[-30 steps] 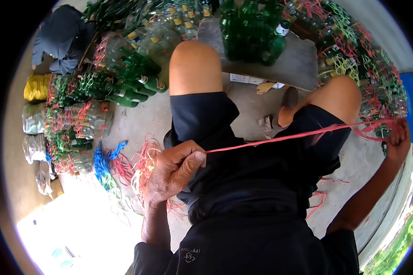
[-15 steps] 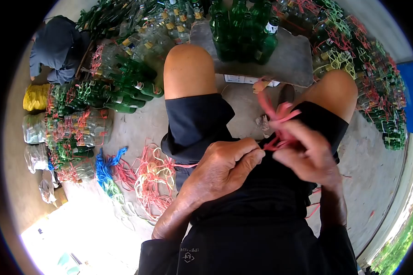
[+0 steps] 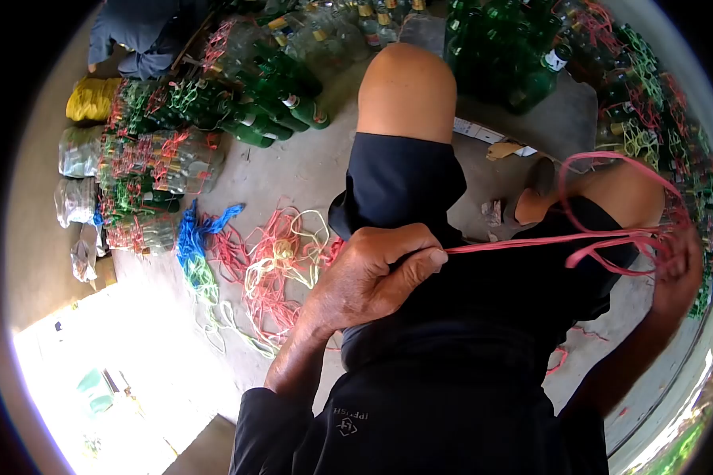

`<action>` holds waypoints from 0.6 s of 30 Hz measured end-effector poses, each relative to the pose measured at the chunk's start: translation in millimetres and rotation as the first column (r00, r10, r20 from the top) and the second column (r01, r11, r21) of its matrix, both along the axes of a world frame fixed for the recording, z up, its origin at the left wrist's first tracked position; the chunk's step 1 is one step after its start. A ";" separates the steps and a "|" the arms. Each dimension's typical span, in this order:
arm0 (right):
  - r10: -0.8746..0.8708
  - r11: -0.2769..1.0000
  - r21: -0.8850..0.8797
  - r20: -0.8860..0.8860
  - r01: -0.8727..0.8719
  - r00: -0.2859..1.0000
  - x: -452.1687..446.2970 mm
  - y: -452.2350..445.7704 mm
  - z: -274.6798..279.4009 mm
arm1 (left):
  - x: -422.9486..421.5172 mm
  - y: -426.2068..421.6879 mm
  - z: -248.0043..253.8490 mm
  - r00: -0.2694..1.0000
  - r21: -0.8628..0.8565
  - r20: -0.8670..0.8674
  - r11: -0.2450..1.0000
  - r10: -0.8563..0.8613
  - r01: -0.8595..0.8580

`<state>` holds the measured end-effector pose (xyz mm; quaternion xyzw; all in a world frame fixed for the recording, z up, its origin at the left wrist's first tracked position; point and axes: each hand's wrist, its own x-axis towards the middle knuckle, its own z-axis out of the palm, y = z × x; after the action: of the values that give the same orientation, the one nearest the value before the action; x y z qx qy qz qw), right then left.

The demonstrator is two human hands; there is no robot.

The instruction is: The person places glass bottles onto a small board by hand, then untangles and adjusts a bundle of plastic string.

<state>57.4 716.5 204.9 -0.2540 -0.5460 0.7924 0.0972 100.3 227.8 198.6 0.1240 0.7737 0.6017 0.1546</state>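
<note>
Pink plastic twine (image 3: 523, 242) stretches straight across my lap between my two hands. My left hand (image 3: 384, 273) is closed, pinching one end between thumb and forefinger above my left thigh. Out to the right, beyond my right thigh, my right hand (image 3: 675, 265) grips the other end, with a loose loop of the twine curling above it and a smaller loop hanging below. Its fingers are partly blurred and covered by strands. A heap of tangled pink and pale yellow twine (image 3: 281, 273) lies on the floor beside my left leg.
Green bottles (image 3: 531, 79) stand on a low grey slab (image 3: 566, 119) ahead. Bundles of tied bottles (image 3: 154, 158) are stacked at left, more at right (image 3: 650, 95). Blue twine (image 3: 194, 233) lies on the concrete floor (image 3: 293, 174). Another person (image 3: 139, 36) in dark clothing is at upper left.
My right hand has moved far to the right, drawing the bunched pink twine out into a taut length. My left hand keeps its pinch. The view has shifted.
</note>
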 end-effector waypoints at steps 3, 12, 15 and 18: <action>0.020 1.000 0.005 -0.138 -0.020 0.990 1.6 68.9 4.2 | 6.5 -14.9 -2.1 0.997 -0.029 0.011 0.997 0.078 -0.078; 0.454 0.567 0.760 0.034 -0.319 0.890 16.3 -139.8 22.9 | -4.4 10.8 4.3 0.998 0.039 -0.055 0.999 -0.026 0.028; 0.720 0.464 0.713 0.041 -0.525 0.693 17.8 -213.2 17.7 | -10.3 22.8 6.7 0.991 0.009 -0.104 0.997 -0.081 0.082; 0.890 0.362 0.618 -0.006 -0.698 0.456 15.2 -232.2 -9.4 | -14.8 27.9 4.0 0.988 -0.018 -0.131 0.997 -0.083 0.081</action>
<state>72.6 484.3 195.5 0.2276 -0.7684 0.5798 -0.1466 85.5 255.7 202.6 0.1942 0.7802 0.5805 0.1286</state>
